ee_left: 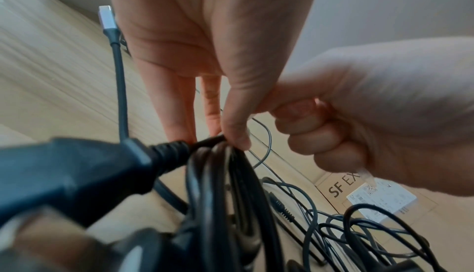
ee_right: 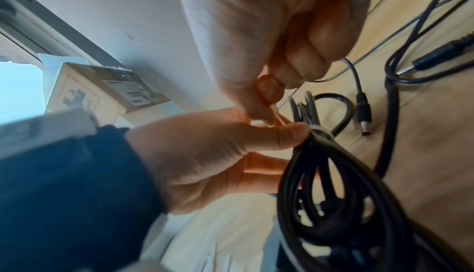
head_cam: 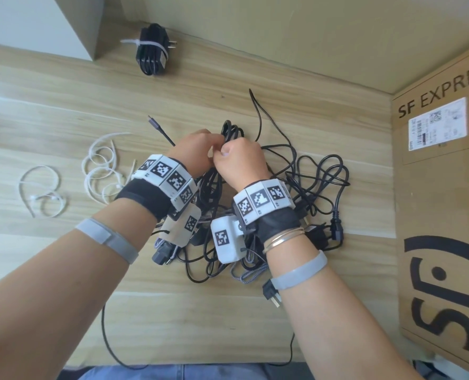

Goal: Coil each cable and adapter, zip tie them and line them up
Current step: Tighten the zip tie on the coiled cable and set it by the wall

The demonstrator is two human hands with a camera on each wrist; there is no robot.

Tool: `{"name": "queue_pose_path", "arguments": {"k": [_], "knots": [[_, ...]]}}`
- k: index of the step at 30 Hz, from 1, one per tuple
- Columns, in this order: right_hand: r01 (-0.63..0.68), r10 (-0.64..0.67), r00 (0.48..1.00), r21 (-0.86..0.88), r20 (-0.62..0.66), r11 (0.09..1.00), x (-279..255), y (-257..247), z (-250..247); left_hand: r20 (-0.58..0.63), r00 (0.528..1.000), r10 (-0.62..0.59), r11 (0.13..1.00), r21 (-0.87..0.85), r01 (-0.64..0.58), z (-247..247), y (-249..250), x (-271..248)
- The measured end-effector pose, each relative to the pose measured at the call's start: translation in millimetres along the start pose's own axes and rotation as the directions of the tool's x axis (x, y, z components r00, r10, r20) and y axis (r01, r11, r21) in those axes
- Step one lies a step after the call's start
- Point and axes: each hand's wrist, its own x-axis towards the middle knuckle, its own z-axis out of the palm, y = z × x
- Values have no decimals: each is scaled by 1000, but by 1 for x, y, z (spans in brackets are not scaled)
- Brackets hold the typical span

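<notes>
The left hand (head_cam: 193, 149) is pinching the coiled cable (head_cam: 232, 130); the right hand (head_cam: 240, 160), fisted, is gripping something unclear. Judged next: zip tie (head_cam: 101, 163) needed.

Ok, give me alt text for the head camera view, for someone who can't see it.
Two hands, left and right, hold a coiled black cable above a tangle of black cables on a wooden desk. Loose white zip ties lie left, one tied bundle sits at the back, and a cardboard box stands right.
</notes>
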Motion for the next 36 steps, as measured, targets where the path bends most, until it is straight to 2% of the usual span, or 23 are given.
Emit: {"name": "queue_pose_path", "arguments": {"k": [11, 14, 17, 19, 21, 24, 26, 30, 36], "knots": [[18, -19, 1000, 39, 23, 999, -4, 3, -4, 46, 999, -30, 997, 69, 27, 3, 7, -1], [67, -67, 998, -8, 11, 998, -6, 10, -6, 60, 998, -10, 998, 61, 6, -3, 3, 0], [117, -114, 991, -44, 74, 992, -7, 18, -12, 45, 999, -18, 999, 50, 15, -8, -1, -2], [146, -144, 984, -7, 102, 989, -9, 22, -16, 13, 1000, -21, 1000, 14, 21, -11, -3, -5], [169, -171, 984, 35, 57, 985, -10, 24, -17, -16, 999, -30, 997, -74, 29, -16, -2, -8], [174, -166, 982, 80, -91, 981, -9, 28, -17, -67, 997, -28, 986, -167, 16, -24, 3, -12], [179, -166, 979, 112, -119, 977, -12, 25, -21, -94, 995, -20, 977, -215, -1, -29, 9, -14], [129, -121, 990, 115, -74, 985, -18, 16, -24, -128, 992, -13, 959, -282, -24, -31, 15, -16], [-53, 11, 990, 289, 144, 956, -21, 8, -25, -124, 992, -19, 950, -312, -21, -26, 16, -20]]}}
